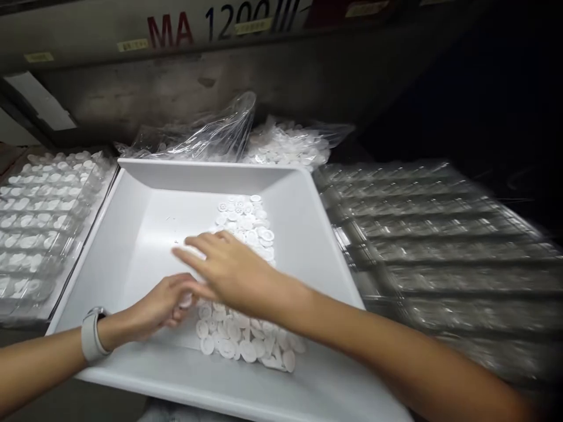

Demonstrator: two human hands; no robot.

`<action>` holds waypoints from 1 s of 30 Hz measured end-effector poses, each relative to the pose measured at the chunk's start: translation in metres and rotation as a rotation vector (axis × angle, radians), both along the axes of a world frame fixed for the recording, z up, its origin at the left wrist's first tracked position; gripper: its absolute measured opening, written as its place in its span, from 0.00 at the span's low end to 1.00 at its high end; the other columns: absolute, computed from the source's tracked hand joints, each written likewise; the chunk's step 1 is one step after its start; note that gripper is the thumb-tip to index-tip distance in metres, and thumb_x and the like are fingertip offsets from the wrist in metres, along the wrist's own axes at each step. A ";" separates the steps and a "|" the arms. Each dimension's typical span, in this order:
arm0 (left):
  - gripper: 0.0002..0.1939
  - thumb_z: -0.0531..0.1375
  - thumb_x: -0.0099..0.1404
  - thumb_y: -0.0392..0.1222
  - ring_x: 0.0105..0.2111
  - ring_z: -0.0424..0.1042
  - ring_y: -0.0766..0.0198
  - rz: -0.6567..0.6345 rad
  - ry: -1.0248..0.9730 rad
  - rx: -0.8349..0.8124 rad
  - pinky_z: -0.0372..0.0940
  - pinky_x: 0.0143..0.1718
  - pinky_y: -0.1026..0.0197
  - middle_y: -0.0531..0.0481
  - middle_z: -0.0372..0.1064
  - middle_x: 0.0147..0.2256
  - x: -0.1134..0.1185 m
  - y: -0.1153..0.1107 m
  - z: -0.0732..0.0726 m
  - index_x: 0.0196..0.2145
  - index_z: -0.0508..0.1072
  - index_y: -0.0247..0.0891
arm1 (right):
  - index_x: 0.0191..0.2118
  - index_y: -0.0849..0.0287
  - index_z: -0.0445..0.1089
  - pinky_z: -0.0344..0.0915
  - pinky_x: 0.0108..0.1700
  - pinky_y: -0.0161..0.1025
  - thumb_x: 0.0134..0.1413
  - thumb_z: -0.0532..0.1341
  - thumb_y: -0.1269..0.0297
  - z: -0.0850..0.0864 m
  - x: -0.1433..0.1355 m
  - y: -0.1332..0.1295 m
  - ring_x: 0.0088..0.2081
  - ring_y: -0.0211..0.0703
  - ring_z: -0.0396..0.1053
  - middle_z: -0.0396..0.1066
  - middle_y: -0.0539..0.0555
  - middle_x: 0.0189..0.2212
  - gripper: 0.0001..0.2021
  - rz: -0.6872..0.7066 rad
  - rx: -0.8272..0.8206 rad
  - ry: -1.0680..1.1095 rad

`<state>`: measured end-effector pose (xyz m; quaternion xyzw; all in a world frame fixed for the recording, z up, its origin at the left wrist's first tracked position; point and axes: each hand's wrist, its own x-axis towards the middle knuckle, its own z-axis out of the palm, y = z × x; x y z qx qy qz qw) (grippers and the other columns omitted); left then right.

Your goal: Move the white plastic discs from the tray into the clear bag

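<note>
My right hand (229,269) lies flat, fingers spread wide, on the white discs (246,234) in the middle of the grey tray (145,205). My left hand (162,305) is curled narrow beside it, pinching what looks like one disc. More discs lie toward the tray's near edge. Filled clear blister trays (39,223) flank the left edge, empty ones (440,246) the right. Risk: a sweeping palm could push discs over the low near rim.

arms: bare, no sleeves | left wrist: pale grey watch (92,335), smooth band
</note>
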<state>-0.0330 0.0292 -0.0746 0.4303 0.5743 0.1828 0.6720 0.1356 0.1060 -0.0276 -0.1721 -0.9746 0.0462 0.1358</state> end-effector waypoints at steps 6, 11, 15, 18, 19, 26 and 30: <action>0.09 0.49 0.66 0.39 0.39 0.63 0.67 -0.649 0.336 0.436 0.58 0.43 0.63 0.53 0.65 0.38 0.007 -0.011 0.003 0.36 0.67 0.37 | 0.57 0.62 0.65 0.67 0.43 0.43 0.65 0.54 0.56 0.042 0.085 0.078 0.43 0.44 0.67 0.66 0.57 0.50 0.21 -0.572 -0.384 -0.162; 0.12 0.46 0.70 0.39 0.29 0.60 0.66 -1.026 0.533 0.910 0.55 0.29 0.61 0.47 0.62 0.37 0.021 -0.006 -0.016 0.36 0.66 0.32 | 0.54 0.65 0.67 0.60 0.39 0.41 0.64 0.54 0.60 0.034 0.137 0.091 0.42 0.44 0.65 0.69 0.58 0.43 0.18 -0.980 -0.236 -0.152; 0.12 0.46 0.70 0.38 0.28 0.58 0.65 -1.078 0.564 1.303 0.50 0.21 0.60 0.47 0.63 0.36 0.035 0.002 -0.040 0.36 0.67 0.32 | 0.51 0.66 0.69 0.61 0.40 0.42 0.62 0.54 0.60 0.005 0.156 0.069 0.40 0.45 0.64 0.69 0.59 0.41 0.18 -0.738 -0.141 -0.139; 0.11 0.48 0.68 0.35 0.28 0.57 0.64 -1.060 0.531 1.585 0.47 0.19 0.60 0.47 0.64 0.33 0.043 0.008 -0.048 0.31 0.67 0.32 | 0.47 0.66 0.70 0.59 0.44 0.50 0.61 0.47 0.54 -0.015 0.162 0.046 0.44 0.53 0.62 0.68 0.62 0.43 0.23 -0.504 0.009 -0.093; 0.11 0.49 0.68 0.35 0.29 0.57 0.63 -1.048 0.520 1.656 0.49 0.20 0.60 0.47 0.65 0.33 0.045 0.010 -0.050 0.31 0.67 0.32 | 0.46 0.66 0.71 0.58 0.44 0.51 0.62 0.46 0.53 -0.019 0.162 0.039 0.44 0.54 0.62 0.67 0.62 0.43 0.24 -0.474 0.029 -0.082; 0.12 0.48 0.69 0.39 0.41 0.62 0.59 -1.003 0.558 1.791 0.56 0.32 0.58 0.44 0.66 0.47 0.040 0.008 -0.052 0.40 0.68 0.32 | 0.46 0.68 0.71 0.60 0.43 0.44 0.62 0.49 0.57 0.007 0.169 0.020 0.42 0.46 0.64 0.68 0.60 0.42 0.21 -0.588 -0.112 -0.063; 0.13 0.49 0.69 0.42 0.45 0.63 0.56 -1.040 0.510 1.785 0.58 0.36 0.56 0.44 0.64 0.51 0.037 0.013 -0.040 0.47 0.65 0.33 | 0.47 0.70 0.72 0.58 0.42 0.36 0.63 0.53 0.64 0.029 0.181 0.046 0.40 0.38 0.64 0.70 0.58 0.42 0.16 -0.785 -0.244 0.008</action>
